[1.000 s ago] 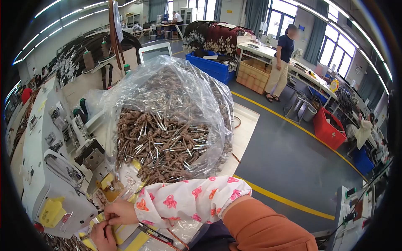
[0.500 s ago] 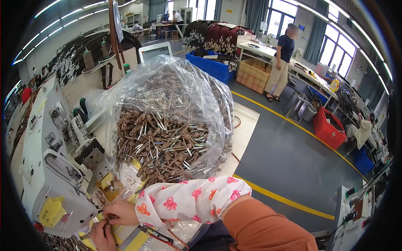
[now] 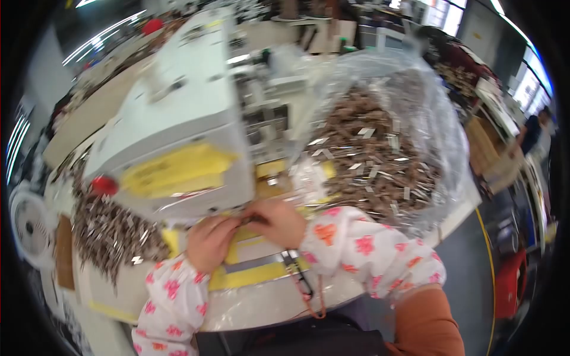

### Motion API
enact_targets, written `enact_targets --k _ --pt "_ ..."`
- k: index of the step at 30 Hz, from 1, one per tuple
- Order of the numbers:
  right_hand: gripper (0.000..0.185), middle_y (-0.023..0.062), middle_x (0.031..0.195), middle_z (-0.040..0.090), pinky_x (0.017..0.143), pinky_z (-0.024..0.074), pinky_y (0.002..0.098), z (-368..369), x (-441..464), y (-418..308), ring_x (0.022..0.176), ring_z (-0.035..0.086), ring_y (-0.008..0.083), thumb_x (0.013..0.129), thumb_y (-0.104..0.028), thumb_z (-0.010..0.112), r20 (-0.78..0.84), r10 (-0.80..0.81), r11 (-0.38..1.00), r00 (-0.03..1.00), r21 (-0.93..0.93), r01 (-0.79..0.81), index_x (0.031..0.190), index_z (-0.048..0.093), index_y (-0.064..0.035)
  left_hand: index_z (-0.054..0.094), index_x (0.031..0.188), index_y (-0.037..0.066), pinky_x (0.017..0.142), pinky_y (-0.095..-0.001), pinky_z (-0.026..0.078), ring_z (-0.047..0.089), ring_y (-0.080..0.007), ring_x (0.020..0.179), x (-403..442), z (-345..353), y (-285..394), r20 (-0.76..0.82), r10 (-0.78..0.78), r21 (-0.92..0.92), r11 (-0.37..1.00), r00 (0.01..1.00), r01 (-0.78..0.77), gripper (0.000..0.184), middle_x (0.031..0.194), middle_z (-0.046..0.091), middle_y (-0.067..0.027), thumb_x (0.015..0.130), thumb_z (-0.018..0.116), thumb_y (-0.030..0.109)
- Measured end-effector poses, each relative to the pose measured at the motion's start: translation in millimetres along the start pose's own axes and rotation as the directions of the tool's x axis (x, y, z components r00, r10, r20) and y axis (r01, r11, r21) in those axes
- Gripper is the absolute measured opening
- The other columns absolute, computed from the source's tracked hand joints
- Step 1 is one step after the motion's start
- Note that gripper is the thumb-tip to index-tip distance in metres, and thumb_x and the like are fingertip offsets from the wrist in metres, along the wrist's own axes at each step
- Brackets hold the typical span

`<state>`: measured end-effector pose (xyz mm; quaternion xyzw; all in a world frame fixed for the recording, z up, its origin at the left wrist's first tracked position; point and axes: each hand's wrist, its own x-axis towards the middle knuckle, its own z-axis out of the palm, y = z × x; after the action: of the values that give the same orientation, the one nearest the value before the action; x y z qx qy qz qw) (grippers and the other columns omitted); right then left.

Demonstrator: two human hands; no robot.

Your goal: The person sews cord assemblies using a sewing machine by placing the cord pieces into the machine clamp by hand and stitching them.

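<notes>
My left hand [image 3: 211, 240] and my right hand [image 3: 279, 222] meet in front of the white sewing machine [image 3: 178, 101]. Pinched between their fingertips is a short dark brown cord [image 3: 254, 219], mostly covered by the fingers and blurred. Below them, yellow tape and a metal strip [image 3: 255, 265] lie on the work surface. A pair of thread snips [image 3: 297, 274] on an orange cord rests beside my right wrist. To the right, a clear plastic bag [image 3: 454, 148] holds a heap of knotted brown cords [image 3: 380, 154] with shiny metal tips.
More brown cords with metal tips [image 3: 119, 237] are piled left of the machine, near a white round fan-like object [image 3: 32, 228]. A red knob [image 3: 105, 185] and yellow paper [image 3: 178, 172] are on the machine. A person [image 3: 531, 130] stands at far right, above a red bin [image 3: 510, 285].
My view has swung left and down, so machine, bag and hands appear farther right. Both sleeves now show. The hands stay together at the machine, still pinching the small dark piece.
</notes>
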<state>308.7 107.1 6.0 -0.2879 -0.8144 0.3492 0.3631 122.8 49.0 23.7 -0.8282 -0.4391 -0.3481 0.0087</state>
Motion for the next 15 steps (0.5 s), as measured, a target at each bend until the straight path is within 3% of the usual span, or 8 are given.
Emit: enact_targets --k 1,5,7,11,15 --pt "0.02 0.0148 0.082 0.061 0.068 0.0477 0.0382 -4 1 -4 0.078 0.061 0.03 0.074 -0.015 0.065 0.028 0.052 0.997 0.998 -0.06 -0.05 0.09 0.061 -0.0041 0.064 0.091 0.004 0.067 -0.0343 0.05 0.061 -0.0287 0.076 -2 1 -3 -0.01 -0.008 -0.004 1.0 1.0 0.008 0.017 0.09 0.063 -0.0121 0.074 0.064 0.001" --pt "0.022 0.0163 0.075 0.061 0.059 0.0488 0.0345 -12 7 -13 0.063 0.062 0.0277 0.074 -0.007 0.066 0.027 0.05 0.991 0.998 -0.124 -0.047 0.095 0.061 -0.0016 0.065 0.095 0.008 0.066 -0.0339 0.05 0.062 -0.0247 0.08 -6 3 -9 -0.029 -0.092 0.076 0.993 0.995 0.094 0.025 0.092 0.063 -0.0051 0.071 0.062 0.003" --pt "0.025 0.0161 0.074 0.061 0.056 0.0469 0.0343 -12 10 -14 0.059 0.059 0.0266 0.073 -0.005 0.066 0.007 0.05 0.988 0.999 -0.149 -0.048 0.096 0.061 -0.0005 0.065 0.096 0.009 0.072 -0.0345 0.049 0.06 -0.025 0.088 -5 6 -12 -0.04 -0.067 0.052 0.996 0.997 0.069 0.028 0.095 0.063 -0.0052 0.069 0.061 0.002" --pt "0.026 0.0158 0.071 0.06 0.054 0.045 0.0348 -12 13 -5 0.056 0.057 0.0267 0.071 -0.004 0.067 0.039 0.11 0.983 0.993 -0.152 -0.103 0.097 0.061 0.0 0.06 0.103 0.011 0.067 -0.0328 0.049 0.062 -0.0213 0.084 -13 13 -23 0.006 -0.097 0.128 0.987 0.995 0.095 0.031 0.095 0.063 -0.0038 0.073 0.055 0.006" --pt "0.023 0.0157 0.067 0.058 0.054 0.0446 0.0365 -9 12 -2 0.057 0.056 0.0302 0.07 -0.004 0.067 -0.007 0.078 0.97 0.997 -0.229 -0.077 0.092 0.063 -0.0001 0.059 0.106 0.013 0.073 -0.0356 0.047 0.06 -0.0204 0.094 -6 11 -24 0.004 -0.04 0.169 0.985 0.999 0.039 0.034 0.102 0.062 -0.005 0.073 0.055 0.007"
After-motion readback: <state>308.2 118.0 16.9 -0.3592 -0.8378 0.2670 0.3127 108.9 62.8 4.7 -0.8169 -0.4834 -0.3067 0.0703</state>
